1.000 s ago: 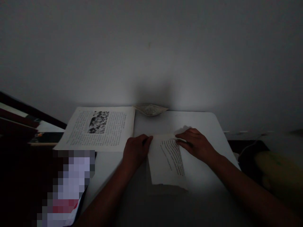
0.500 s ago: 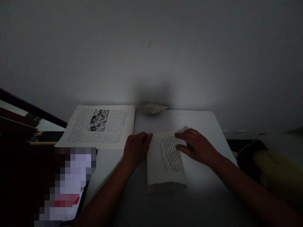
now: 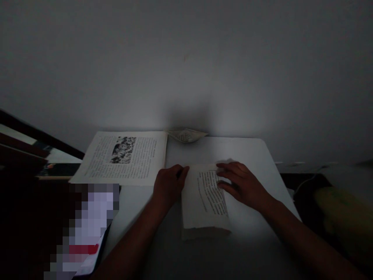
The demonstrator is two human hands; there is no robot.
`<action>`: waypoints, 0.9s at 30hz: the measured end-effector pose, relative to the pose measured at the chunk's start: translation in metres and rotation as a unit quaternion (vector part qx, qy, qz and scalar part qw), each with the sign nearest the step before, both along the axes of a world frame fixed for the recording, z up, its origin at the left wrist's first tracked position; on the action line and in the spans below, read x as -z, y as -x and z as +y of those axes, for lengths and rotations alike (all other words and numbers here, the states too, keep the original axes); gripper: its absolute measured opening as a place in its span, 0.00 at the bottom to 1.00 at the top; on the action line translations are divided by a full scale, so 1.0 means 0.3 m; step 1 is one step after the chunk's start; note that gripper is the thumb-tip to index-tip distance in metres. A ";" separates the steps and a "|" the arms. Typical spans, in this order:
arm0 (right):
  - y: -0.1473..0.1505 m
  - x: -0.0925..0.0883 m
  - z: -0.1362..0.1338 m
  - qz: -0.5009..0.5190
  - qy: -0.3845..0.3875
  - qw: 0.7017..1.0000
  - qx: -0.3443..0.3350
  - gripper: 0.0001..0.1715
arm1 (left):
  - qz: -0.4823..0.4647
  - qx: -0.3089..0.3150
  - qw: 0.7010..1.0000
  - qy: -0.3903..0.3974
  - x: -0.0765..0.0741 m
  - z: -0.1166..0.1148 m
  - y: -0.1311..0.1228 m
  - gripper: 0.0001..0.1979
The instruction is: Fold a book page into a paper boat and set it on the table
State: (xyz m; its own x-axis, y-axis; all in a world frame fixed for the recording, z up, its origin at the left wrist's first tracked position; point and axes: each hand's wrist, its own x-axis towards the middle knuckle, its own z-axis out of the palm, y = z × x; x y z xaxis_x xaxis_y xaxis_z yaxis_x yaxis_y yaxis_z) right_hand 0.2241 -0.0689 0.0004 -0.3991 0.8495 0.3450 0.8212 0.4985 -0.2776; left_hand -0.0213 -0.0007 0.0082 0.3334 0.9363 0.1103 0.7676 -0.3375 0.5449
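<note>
A folded printed paper (image 3: 204, 198) lies on the white table (image 3: 244, 149), its near edge showing two layers slightly apart. My left hand (image 3: 169, 182) pinches the paper's upper left corner between thumb and fingers. My right hand (image 3: 241, 182) rests at the upper right edge, its fingers apart and the fingertips touching the paper. Behind the paper, against the wall, stands a folded paper boat shape (image 3: 186, 135).
At the back left lies a stack of printed pages (image 3: 140, 155) with a dark picture. A phone (image 3: 96, 229), partly pixelated, is at the table's left edge. The wall (image 3: 186, 70) closes off the back. Something yellowish (image 3: 340, 210) is at the right.
The whole view has shifted slightly, so everything sits a little lower. The right hand's fingers have spread a little at the paper's edge. The left hand keeps its pinch on the corner.
</note>
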 end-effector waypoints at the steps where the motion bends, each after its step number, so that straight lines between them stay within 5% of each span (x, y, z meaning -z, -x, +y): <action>1: 0.000 0.006 -0.002 0.008 -0.007 1.000 -0.001 0.15 | -0.002 -0.001 1.000 0.002 -0.001 0.000 0.000 0.18; 11: 0.004 0.017 -0.003 0.036 -0.014 0.999 0.002 0.11 | -0.046 -0.051 0.998 0.001 -0.047 -0.015 -0.004 0.18; 14: 0.001 0.021 -0.001 0.031 -0.009 0.999 0.001 0.10 | -0.042 -0.074 0.995 -0.050 -0.089 -0.028 0.013 0.22; 18: -0.001 0.023 -0.002 0.033 -0.011 0.999 0.001 0.11 | -0.061 -0.070 0.988 -0.123 -0.171 -0.060 0.028 0.14; 22: 0.001 0.018 -0.004 0.035 -0.011 0.999 0.002 0.11 | -0.075 0.090 0.989 -0.091 -0.224 -0.088 -0.030 0.07; 25: 0.003 0.013 -0.005 0.037 0.000 0.999 0.008 0.12 | -0.034 0.264 0.963 -0.040 -0.198 -0.076 -0.105 0.07; 27: 0.003 0.010 -0.006 0.038 0.006 0.999 0.009 0.13 | 0.021 0.318 0.948 -0.016 -0.160 -0.052 -0.143 0.08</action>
